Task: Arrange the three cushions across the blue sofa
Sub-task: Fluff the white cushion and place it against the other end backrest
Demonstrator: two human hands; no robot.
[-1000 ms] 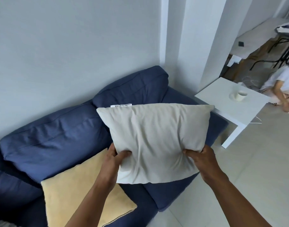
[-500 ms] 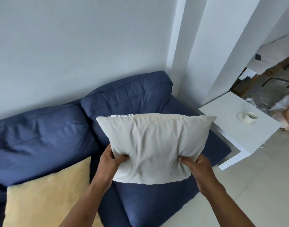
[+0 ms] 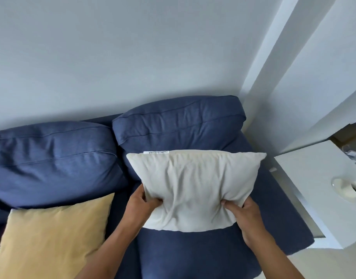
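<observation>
Hands hold the cream cushion (image 3: 195, 186) up in front of the right back pad of the blue sofa (image 3: 179, 125). The left hand (image 3: 141, 206) and right hand (image 3: 244, 213) each pinch a bottom corner, fingers closed tight on the cloth, so the cushion stands tall and can be set down straight. Its bottom edge hangs over the seat, below the thumbs. Its white tag (image 3: 156, 152) is on top. The yellow cushion (image 3: 52, 236) leans at the left. I see no third cushion.
</observation>
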